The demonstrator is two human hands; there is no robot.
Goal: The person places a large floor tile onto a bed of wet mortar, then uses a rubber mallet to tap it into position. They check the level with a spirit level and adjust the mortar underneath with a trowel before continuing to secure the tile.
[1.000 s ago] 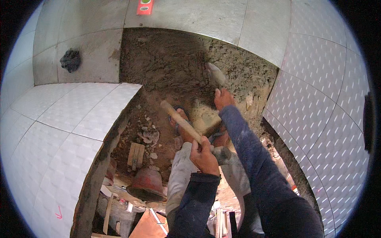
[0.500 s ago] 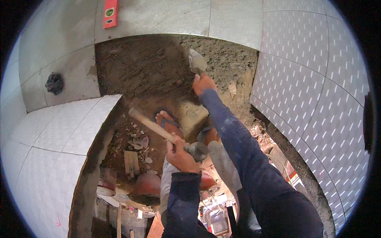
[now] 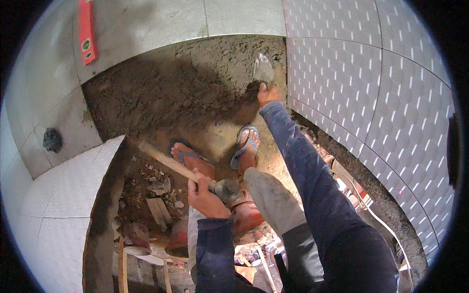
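Note:
My right hand (image 3: pixel 269 94) is closed around the handle of a trowel (image 3: pixel 263 67), its pale pointed blade lying against the wet mortar bed (image 3: pixel 166 93) near the right wall. A dark clump of mortar sits just left of that hand. Over my left thigh, my left hand (image 3: pixel 207 200) grips a mallet (image 3: pixel 168 161) close to its dark rounded head. The wooden handle slants up and left toward my left foot. Much of the mortar is rough and dark; the part toward the trowel looks lighter and flatter.
Grey floor tiles (image 3: pixel 244 18) border the mortar's far edge, with a red spirit level (image 3: pixel 87 41) and a mortar lump (image 3: pixel 53 140) on the left ones. White patterned tiles (image 3: pixel 337 78) rise at right. Rubble, a wood block (image 3: pixel 159 213) and reddish buckets (image 3: pixel 246 215) lie around my legs.
My right hand and the trowel have moved rightward over the mortar, toward the wall tiles. The view has shifted, showing more of my right foot. My left hand still holds the mallet.

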